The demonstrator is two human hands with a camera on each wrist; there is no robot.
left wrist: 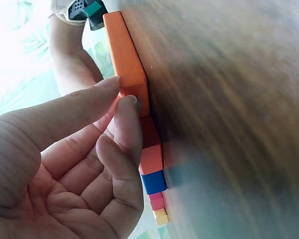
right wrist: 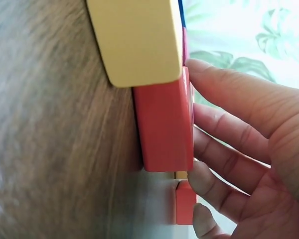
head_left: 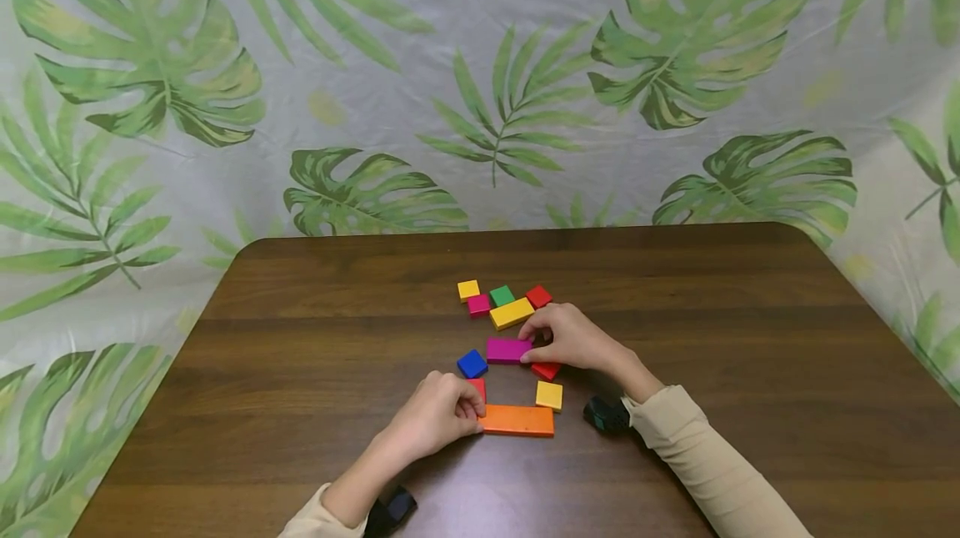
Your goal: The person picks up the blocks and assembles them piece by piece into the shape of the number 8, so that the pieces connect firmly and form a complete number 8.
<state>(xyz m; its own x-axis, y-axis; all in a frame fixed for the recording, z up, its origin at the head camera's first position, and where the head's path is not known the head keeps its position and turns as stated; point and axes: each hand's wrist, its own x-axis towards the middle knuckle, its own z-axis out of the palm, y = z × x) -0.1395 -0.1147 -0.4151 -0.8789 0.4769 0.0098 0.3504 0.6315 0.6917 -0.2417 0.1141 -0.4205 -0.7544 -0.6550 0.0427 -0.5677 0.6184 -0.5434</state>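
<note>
In the head view, my left hand (head_left: 433,414) pinches the left end of a long orange block (head_left: 519,421) lying flat on the table. A red block (head_left: 478,389) sits just behind that end, partly covered by the fingers. Farther back, the thumb and index finger of my right hand (head_left: 576,341) hold the right end of a purple block (head_left: 506,350). Under this hand lies another red block (head_left: 546,371), with a square yellow block (head_left: 549,395) in front of it. To the left of the purple block is a blue block (head_left: 472,364), turned at an angle.
Behind the purple block stand a long yellow block (head_left: 510,314), a green block (head_left: 502,296), a red block (head_left: 537,296), a pink block (head_left: 478,305) and a small yellow block (head_left: 468,289). A leaf-patterned sheet (head_left: 525,87) hangs beyond the brown table (head_left: 315,338).
</note>
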